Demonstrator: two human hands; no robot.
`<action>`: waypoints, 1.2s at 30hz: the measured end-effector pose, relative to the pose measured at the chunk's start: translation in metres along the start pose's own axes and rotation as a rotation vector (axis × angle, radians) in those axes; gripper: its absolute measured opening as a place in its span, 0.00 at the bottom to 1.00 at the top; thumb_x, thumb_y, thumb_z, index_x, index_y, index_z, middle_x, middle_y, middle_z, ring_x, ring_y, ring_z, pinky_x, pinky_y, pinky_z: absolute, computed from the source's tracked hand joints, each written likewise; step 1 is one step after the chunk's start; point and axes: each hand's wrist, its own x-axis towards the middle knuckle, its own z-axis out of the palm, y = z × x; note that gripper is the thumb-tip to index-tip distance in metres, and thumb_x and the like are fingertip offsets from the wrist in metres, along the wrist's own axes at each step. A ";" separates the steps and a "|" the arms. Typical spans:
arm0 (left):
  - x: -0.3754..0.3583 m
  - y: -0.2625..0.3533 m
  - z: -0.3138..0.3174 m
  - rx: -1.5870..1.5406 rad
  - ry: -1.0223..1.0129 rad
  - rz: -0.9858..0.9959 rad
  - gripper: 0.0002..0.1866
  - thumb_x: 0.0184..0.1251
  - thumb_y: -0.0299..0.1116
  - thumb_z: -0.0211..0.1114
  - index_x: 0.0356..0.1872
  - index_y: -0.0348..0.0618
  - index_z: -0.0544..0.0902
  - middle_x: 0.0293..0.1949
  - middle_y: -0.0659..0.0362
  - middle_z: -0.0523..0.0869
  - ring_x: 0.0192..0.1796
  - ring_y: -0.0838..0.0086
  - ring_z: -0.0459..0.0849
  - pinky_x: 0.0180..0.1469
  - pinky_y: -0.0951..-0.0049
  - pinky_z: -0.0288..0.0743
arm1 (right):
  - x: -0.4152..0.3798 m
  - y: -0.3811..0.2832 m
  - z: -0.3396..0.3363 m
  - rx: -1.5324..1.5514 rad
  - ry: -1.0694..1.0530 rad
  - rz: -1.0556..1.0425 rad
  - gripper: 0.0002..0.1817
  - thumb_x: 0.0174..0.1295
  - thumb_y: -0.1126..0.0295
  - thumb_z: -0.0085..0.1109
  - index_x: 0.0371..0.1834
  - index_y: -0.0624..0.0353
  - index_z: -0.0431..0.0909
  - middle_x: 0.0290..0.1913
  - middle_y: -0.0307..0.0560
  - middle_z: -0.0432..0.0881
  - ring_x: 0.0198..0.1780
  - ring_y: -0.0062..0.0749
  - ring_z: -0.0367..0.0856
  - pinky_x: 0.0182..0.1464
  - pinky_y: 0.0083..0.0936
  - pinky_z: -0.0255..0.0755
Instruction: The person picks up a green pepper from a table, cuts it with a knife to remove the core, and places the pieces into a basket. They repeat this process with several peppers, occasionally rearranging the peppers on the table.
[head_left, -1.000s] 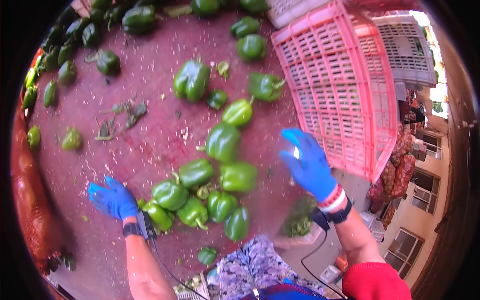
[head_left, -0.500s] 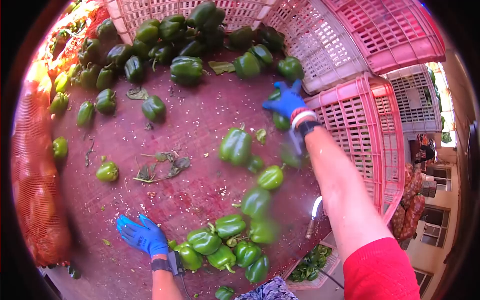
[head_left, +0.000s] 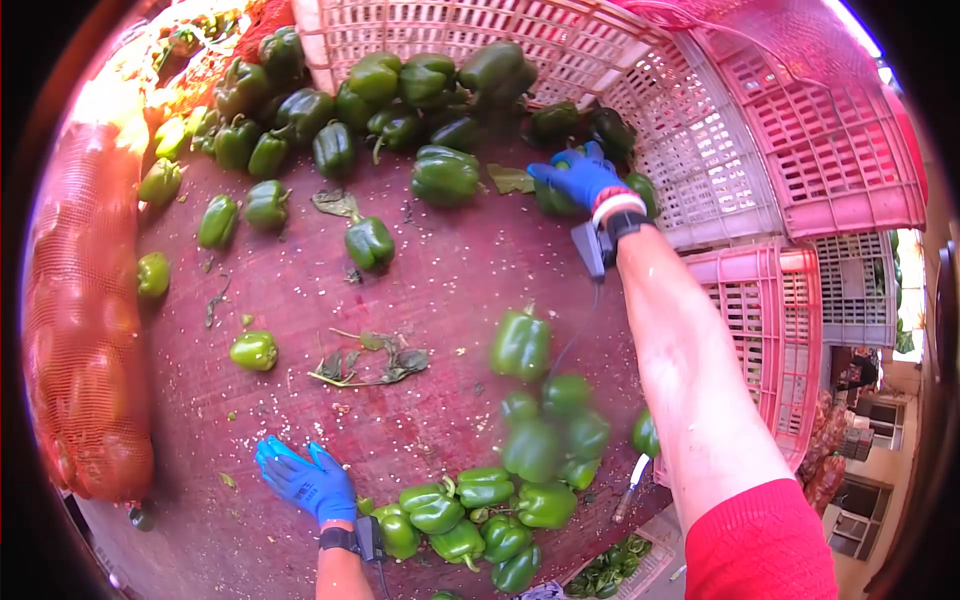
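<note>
Blue gloves cover both hands. My right hand (head_left: 580, 182) reaches to the back right and lies over a green pepper (head_left: 556, 200), its fingers curved around the top. Another pepper (head_left: 641, 192) is beside its wrist. On the reddish table (head_left: 300, 290), my left hand (head_left: 318, 486) rests with fingers extended and nothing in it. Just right of it is a cluster of peppers (head_left: 435, 508). A large pepper (head_left: 521, 343) sits between the hands, with several blurred ones below it. Wilted leaves (head_left: 385, 360) lie mid-table.
Many peppers (head_left: 445, 176) are heaped along the back against a pale crate (head_left: 420, 30). Pink crates (head_left: 790, 340) line the right side. A filled red mesh bag (head_left: 85, 330) borders the left. A knife (head_left: 631, 488) lies near the right edge.
My right hand has moved toward the back, onto a pepper by the heap. Several peppers now sit closer to the cluster on the near right. The view has shifted; my left hand stays flat.
</note>
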 end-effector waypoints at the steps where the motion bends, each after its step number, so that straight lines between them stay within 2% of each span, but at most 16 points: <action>1: 0.000 -0.002 0.000 0.009 -0.013 -0.004 0.37 0.77 0.45 0.53 0.79 0.34 0.57 0.79 0.43 0.60 0.81 0.51 0.56 0.82 0.49 0.46 | -0.034 -0.030 -0.013 -0.051 0.004 0.034 0.40 0.56 0.31 0.63 0.60 0.51 0.83 0.72 0.67 0.69 0.75 0.68 0.61 0.75 0.49 0.60; 2: 0.001 -0.003 0.001 0.015 -0.024 -0.008 0.37 0.76 0.45 0.53 0.79 0.34 0.57 0.79 0.43 0.60 0.82 0.51 0.55 0.82 0.49 0.45 | -0.038 -0.028 -0.011 -0.114 -0.096 -0.120 0.38 0.53 0.29 0.64 0.52 0.50 0.87 0.71 0.67 0.70 0.75 0.66 0.62 0.75 0.49 0.60; 4: 0.004 -0.001 -0.004 -0.027 -0.068 -0.032 0.37 0.77 0.45 0.53 0.78 0.33 0.57 0.79 0.44 0.60 0.82 0.51 0.54 0.83 0.50 0.44 | -0.080 -0.051 -0.036 -0.305 -0.317 -0.479 0.36 0.53 0.30 0.65 0.51 0.48 0.88 0.66 0.66 0.76 0.72 0.61 0.68 0.74 0.46 0.63; 5: 0.004 0.001 -0.005 -0.028 -0.071 -0.030 0.37 0.76 0.45 0.54 0.78 0.33 0.57 0.79 0.44 0.59 0.82 0.51 0.53 0.83 0.50 0.43 | -0.098 -0.073 -0.061 -0.234 -0.485 -0.399 0.34 0.55 0.33 0.66 0.51 0.50 0.88 0.63 0.65 0.80 0.67 0.59 0.76 0.71 0.42 0.68; 7: 0.004 -0.001 -0.005 -0.022 -0.070 -0.035 0.38 0.75 0.45 0.55 0.78 0.33 0.56 0.79 0.43 0.59 0.82 0.51 0.53 0.83 0.50 0.43 | -0.092 -0.101 -0.094 0.019 -0.365 -0.272 0.33 0.58 0.37 0.67 0.53 0.53 0.86 0.59 0.62 0.83 0.61 0.58 0.81 0.65 0.38 0.74; 9: 0.005 0.001 -0.011 -0.042 -0.100 -0.051 0.39 0.74 0.46 0.55 0.79 0.33 0.56 0.79 0.43 0.58 0.82 0.50 0.53 0.83 0.49 0.43 | -0.041 -0.111 -0.109 0.107 0.307 -0.369 0.33 0.60 0.41 0.68 0.59 0.56 0.82 0.58 0.61 0.84 0.59 0.56 0.83 0.60 0.37 0.77; 14: 0.004 -0.003 -0.007 -0.059 -0.084 -0.053 0.40 0.73 0.46 0.56 0.79 0.34 0.56 0.80 0.43 0.58 0.82 0.49 0.53 0.82 0.46 0.43 | 0.045 -0.142 -0.060 0.610 0.360 -0.200 0.36 0.54 0.48 0.73 0.62 0.56 0.78 0.57 0.64 0.83 0.60 0.54 0.82 0.67 0.39 0.73; 15: 0.003 -0.003 -0.007 -0.066 -0.091 -0.056 0.40 0.73 0.46 0.57 0.79 0.34 0.56 0.80 0.43 0.58 0.82 0.49 0.53 0.82 0.46 0.43 | 0.033 -0.147 -0.055 0.427 0.411 -0.170 0.36 0.51 0.51 0.75 0.62 0.56 0.78 0.57 0.64 0.82 0.60 0.54 0.82 0.65 0.38 0.75; 19: 0.005 -0.004 -0.010 -0.103 -0.121 -0.075 0.40 0.72 0.46 0.57 0.79 0.34 0.56 0.80 0.43 0.58 0.82 0.49 0.53 0.82 0.45 0.43 | -0.063 -0.119 -0.072 0.174 -0.215 -0.580 0.27 0.57 0.56 0.71 0.58 0.56 0.81 0.51 0.52 0.87 0.53 0.43 0.86 0.62 0.36 0.76; 21: 0.007 -0.004 -0.010 -0.112 -0.126 -0.079 0.41 0.72 0.46 0.57 0.79 0.35 0.56 0.80 0.43 0.58 0.82 0.49 0.53 0.82 0.45 0.43 | -0.105 -0.117 -0.090 0.089 -0.909 -0.498 0.18 0.62 0.59 0.69 0.50 0.58 0.85 0.47 0.44 0.89 0.48 0.33 0.86 0.58 0.33 0.77; 25: 0.008 -0.004 -0.012 -0.116 -0.141 -0.079 0.41 0.72 0.46 0.58 0.79 0.35 0.55 0.80 0.43 0.57 0.82 0.48 0.52 0.82 0.44 0.43 | -0.076 -0.144 -0.104 0.602 -0.303 -0.436 0.13 0.67 0.62 0.66 0.49 0.57 0.86 0.45 0.44 0.88 0.45 0.23 0.82 0.52 0.27 0.78; 26: 0.008 -0.004 -0.013 -0.116 -0.148 -0.081 0.41 0.71 0.45 0.58 0.79 0.34 0.55 0.80 0.43 0.56 0.82 0.48 0.52 0.82 0.44 0.43 | -0.049 -0.158 -0.095 0.747 -0.029 -0.404 0.21 0.67 0.56 0.66 0.55 0.59 0.83 0.46 0.47 0.88 0.46 0.29 0.84 0.54 0.30 0.78; 28: 0.007 -0.003 -0.012 -0.117 -0.135 -0.073 0.41 0.71 0.46 0.58 0.79 0.34 0.55 0.80 0.42 0.56 0.82 0.48 0.52 0.82 0.44 0.43 | 0.038 -0.154 -0.072 0.401 0.082 -0.426 0.38 0.61 0.40 0.67 0.65 0.59 0.79 0.58 0.58 0.85 0.62 0.48 0.83 0.65 0.38 0.74; 31: 0.005 -0.005 -0.008 -0.118 -0.114 -0.071 0.42 0.70 0.46 0.59 0.79 0.34 0.55 0.79 0.41 0.57 0.82 0.46 0.52 0.81 0.42 0.43 | 0.076 -0.174 -0.003 0.429 0.270 -0.325 0.43 0.57 0.37 0.69 0.69 0.57 0.76 0.62 0.61 0.83 0.66 0.49 0.81 0.68 0.38 0.72; 32: 0.006 -0.004 -0.009 -0.131 -0.119 -0.076 0.42 0.70 0.46 0.59 0.79 0.34 0.55 0.79 0.41 0.57 0.82 0.46 0.52 0.81 0.42 0.43 | 0.070 -0.181 -0.004 0.271 0.271 -0.378 0.48 0.52 0.37 0.73 0.71 0.56 0.74 0.61 0.60 0.84 0.65 0.50 0.81 0.68 0.38 0.72; 36: 0.005 -0.006 -0.008 -0.139 -0.112 -0.068 0.42 0.69 0.46 0.60 0.79 0.34 0.55 0.79 0.41 0.58 0.82 0.46 0.53 0.81 0.41 0.44 | 0.069 -0.186 -0.038 0.266 -0.245 -0.297 0.44 0.50 0.44 0.75 0.70 0.51 0.76 0.59 0.58 0.85 0.60 0.46 0.84 0.65 0.35 0.75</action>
